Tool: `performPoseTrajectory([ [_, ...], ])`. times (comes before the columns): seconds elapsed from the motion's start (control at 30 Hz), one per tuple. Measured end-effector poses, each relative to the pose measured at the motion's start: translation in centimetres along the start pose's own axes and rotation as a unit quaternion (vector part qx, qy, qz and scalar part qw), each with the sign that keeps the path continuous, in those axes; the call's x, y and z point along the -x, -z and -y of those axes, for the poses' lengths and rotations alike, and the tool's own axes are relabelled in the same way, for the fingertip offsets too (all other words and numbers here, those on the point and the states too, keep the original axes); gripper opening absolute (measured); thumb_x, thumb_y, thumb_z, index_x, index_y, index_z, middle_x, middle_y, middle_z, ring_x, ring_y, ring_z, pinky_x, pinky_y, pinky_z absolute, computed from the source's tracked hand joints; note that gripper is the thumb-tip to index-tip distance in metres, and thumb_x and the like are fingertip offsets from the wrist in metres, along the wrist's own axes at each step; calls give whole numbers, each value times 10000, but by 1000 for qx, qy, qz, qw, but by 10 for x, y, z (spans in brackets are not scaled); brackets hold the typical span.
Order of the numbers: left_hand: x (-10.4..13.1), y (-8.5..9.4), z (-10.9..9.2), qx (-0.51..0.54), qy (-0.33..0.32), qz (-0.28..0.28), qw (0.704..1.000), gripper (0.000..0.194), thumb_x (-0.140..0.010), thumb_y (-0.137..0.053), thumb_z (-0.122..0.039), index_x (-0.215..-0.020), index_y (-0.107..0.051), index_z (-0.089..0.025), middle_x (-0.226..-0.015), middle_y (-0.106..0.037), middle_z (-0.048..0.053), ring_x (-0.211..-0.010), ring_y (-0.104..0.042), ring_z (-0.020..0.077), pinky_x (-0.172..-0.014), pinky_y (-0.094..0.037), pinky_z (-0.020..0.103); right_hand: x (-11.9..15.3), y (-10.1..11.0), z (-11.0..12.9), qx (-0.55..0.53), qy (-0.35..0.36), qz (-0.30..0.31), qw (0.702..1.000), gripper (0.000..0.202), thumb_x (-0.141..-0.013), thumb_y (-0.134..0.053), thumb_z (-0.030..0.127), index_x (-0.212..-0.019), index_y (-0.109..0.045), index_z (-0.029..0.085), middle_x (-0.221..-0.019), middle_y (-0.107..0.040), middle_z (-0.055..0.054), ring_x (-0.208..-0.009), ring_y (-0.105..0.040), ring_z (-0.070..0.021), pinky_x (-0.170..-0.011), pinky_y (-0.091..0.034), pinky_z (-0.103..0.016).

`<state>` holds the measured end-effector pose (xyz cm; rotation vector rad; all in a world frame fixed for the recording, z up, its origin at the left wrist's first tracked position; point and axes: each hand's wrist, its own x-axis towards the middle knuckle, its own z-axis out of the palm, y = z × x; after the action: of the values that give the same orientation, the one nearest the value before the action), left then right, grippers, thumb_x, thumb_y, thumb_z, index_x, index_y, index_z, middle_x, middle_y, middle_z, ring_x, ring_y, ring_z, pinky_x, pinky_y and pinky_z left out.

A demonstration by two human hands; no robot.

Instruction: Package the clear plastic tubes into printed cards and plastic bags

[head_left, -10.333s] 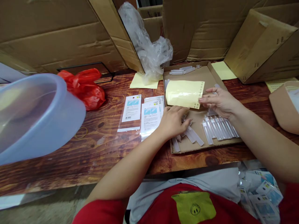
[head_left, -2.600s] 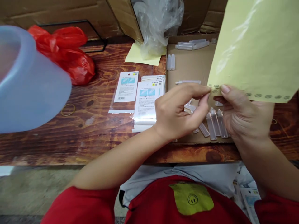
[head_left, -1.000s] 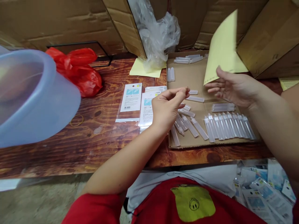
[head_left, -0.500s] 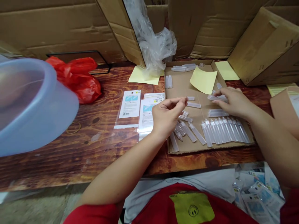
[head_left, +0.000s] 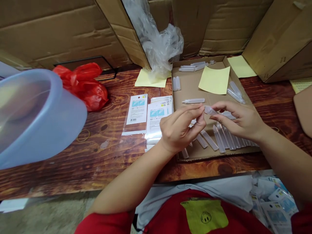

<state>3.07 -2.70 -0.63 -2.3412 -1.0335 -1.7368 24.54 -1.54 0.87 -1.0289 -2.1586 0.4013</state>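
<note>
Over the shallow cardboard tray (head_left: 185, 91) my two hands meet at their fingertips. My right hand (head_left: 240, 122) is closed in a pinch on a small translucent plastic tube (head_left: 210, 110). The fingers of my left hand (head_left: 184, 130) are pressed together at the tube's left end; whatever they grip is hidden. Below my right hand, a row of clear nozzle-tipped tubes (head_left: 220, 139) lies side by side, partly covered. Several loose tubes (head_left: 209, 140) lie beneath my left hand, and one tube (head_left: 193, 101) rests just beyond it.
A yellow paper (head_left: 214, 79) lies in the tray. To the left are printed cards in clear sleeves (head_left: 136, 109), a red plastic bag (head_left: 85, 86) and a blue translucent tub (head_left: 65, 123). Cardboard boxes (head_left: 278, 42) and crumpled clear plastic (head_left: 165, 48) stand behind. Packed sleeves (head_left: 275, 213) lie below the table edge.
My right hand has moved left from the tray's right side, bringing a tube to my left hand. My left hand has shifted slightly right, and the fingertips now meet.
</note>
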Motion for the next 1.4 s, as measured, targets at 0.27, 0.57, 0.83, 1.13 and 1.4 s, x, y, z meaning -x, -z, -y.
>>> performPoseTrajectory([
  [0.27, 0, 1, 3, -29, -92, -6, 995, 163, -870, -708, -109, -1027, -708, -155, -1005, -799, 64, -889, -770, 133, -817, -625, 208, -2, 1, 4, 53, 35, 9, 998, 153, -968, -581, 267, -1085, -678, 254, -1032, -766, -26, -893, -730, -187, -819, -585, -317],
  [0.57, -2, 2, 5, -5, -99, 12, 995, 186, -850, -701, -84, -1025, -711, -145, -996, -796, 73, -889, -765, 140, -830, -613, 215, -1, -1, 1, 55, 76, -7, 996, 139, -969, -605, 225, -1088, -676, 228, -1001, -770, -33, -868, -736, -176, -780, -586, -281],
  [0.83, 0, -1, 6, 40, -67, 31, 996, 165, -867, -722, -126, -1030, -713, -155, -1014, -791, 72, -921, -763, 147, -835, -620, 232, 3, -3, 0, 19, 45, 4, 999, 168, -959, -599, 218, -1103, -686, 214, -1054, -770, -52, -899, -738, -178, -736, -581, -266],
  [1.13, 0, -1, -3, 124, 55, 10, 991, 148, -837, -768, -150, -909, -644, -185, -992, -745, 44, -905, -732, 140, -781, -610, 255, -3, -8, 3, -40, -13, 37, 998, 195, -957, -563, 296, -1100, -693, 266, -1062, -766, -15, -922, -729, -177, -824, -583, -297],
  [1.4, -4, -5, 8, 285, 403, 111, 863, 254, -832, -770, -283, -1021, -627, -192, -974, -725, 56, -901, -711, 158, -651, -556, 223, -28, 11, -24, 55, -25, 126, 990, 345, -954, -528, 443, -1232, -658, 286, -1213, -718, -72, -1123, -662, -281, -1004, -518, -470],
])
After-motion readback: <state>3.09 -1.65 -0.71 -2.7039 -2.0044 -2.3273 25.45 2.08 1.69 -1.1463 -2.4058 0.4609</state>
